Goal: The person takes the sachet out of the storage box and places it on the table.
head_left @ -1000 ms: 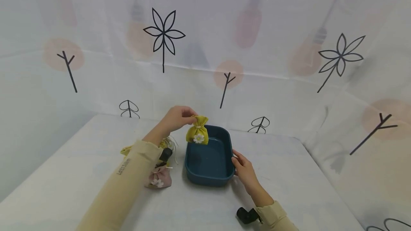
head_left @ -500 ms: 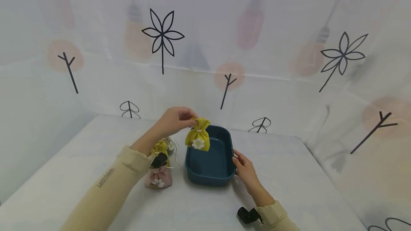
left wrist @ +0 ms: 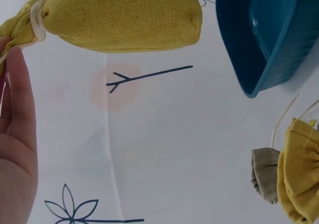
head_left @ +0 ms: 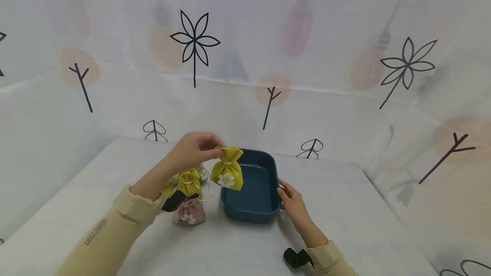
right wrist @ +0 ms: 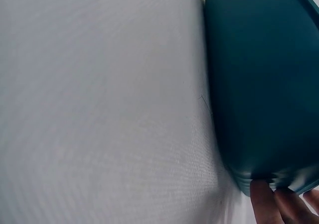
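My left hand pinches a yellow cloth drawstring pouch by its gathered top. The pouch hangs above the left rim of a dark blue rectangular bin, its white flower facing me. In the left wrist view the pouch spans the top, with the bin apart from it on the right. My right hand touches the bin's right side; in the right wrist view its fingers lie against the outer wall. No pouch shows in the visible part of the bin.
Left of the bin sit another yellow pouch, a pink pouch with a white flower, and a greyish pouch partly hidden behind yellow cloth. They stand on a white-covered table before a patterned backdrop.
My left hand has drawn left and toward me with the yellow pouch, from over the bin to its left rim. The right hand and the bin have stayed put.
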Action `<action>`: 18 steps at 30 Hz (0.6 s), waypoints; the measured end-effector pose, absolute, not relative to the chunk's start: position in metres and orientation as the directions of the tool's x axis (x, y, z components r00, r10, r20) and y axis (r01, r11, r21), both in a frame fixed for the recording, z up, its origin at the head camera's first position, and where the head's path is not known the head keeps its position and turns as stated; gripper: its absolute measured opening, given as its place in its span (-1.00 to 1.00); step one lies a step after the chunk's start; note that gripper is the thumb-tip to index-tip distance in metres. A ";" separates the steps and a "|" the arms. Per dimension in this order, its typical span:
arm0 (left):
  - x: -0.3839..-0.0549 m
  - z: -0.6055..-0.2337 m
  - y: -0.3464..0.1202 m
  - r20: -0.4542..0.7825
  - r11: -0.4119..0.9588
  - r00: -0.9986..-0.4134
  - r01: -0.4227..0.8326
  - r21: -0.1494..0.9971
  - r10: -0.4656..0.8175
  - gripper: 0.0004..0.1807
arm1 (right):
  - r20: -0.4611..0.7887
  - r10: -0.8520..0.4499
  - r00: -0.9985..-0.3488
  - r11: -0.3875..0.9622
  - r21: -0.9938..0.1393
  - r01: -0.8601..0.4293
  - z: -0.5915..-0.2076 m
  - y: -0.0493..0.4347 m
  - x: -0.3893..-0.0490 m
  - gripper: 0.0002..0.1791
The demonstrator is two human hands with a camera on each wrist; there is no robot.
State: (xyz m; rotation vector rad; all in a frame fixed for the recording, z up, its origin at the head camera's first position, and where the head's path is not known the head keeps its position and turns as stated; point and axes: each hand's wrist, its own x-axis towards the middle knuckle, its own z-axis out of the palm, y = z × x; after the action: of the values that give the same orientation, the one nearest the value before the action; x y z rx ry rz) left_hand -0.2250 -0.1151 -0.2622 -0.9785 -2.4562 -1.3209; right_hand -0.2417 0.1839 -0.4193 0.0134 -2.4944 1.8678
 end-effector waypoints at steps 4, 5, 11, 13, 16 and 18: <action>-0.213 -0.262 -0.123 0.472 0.385 -0.759 0.640 0.664 0.448 -0.89 | 0.029 0.008 -1.000 0.279 -0.960 -0.026 -0.420 0.184 -0.242 -0.53; -0.210 -0.262 -0.125 0.477 0.382 -0.759 0.641 0.666 0.443 -0.89 | 0.031 0.009 -0.999 0.278 -0.960 -0.027 -0.420 0.184 -0.242 -0.53; -0.191 -0.268 -0.137 0.474 0.404 -0.783 0.617 0.676 0.402 -0.91 | 0.034 0.008 -0.999 0.281 -0.959 -0.031 -0.420 0.185 -0.241 -0.53; -0.186 -0.272 -0.141 0.479 0.414 -0.785 0.616 0.671 0.392 -0.91 | 0.031 0.010 -0.999 0.282 -0.959 -0.027 -0.420 0.186 -0.240 -0.53; -0.179 -0.280 -0.148 0.478 0.424 -0.793 0.607 0.672 0.377 -0.92 | 0.023 0.008 -1.000 0.283 -0.959 -0.020 -0.420 0.187 -0.240 -0.53; -0.174 -0.285 -0.152 0.476 0.439 -0.799 0.600 0.669 0.366 -0.92 | 0.021 0.009 -1.000 0.283 -0.959 -0.018 -0.420 0.187 -0.239 -0.53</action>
State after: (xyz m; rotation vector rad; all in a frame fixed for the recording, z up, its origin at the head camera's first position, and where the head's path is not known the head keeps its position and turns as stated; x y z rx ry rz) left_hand -0.1736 -0.1522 -0.2849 -0.8369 -2.4330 -1.2897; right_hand -0.2388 0.1875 -0.4196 0.0085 -2.4988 1.8673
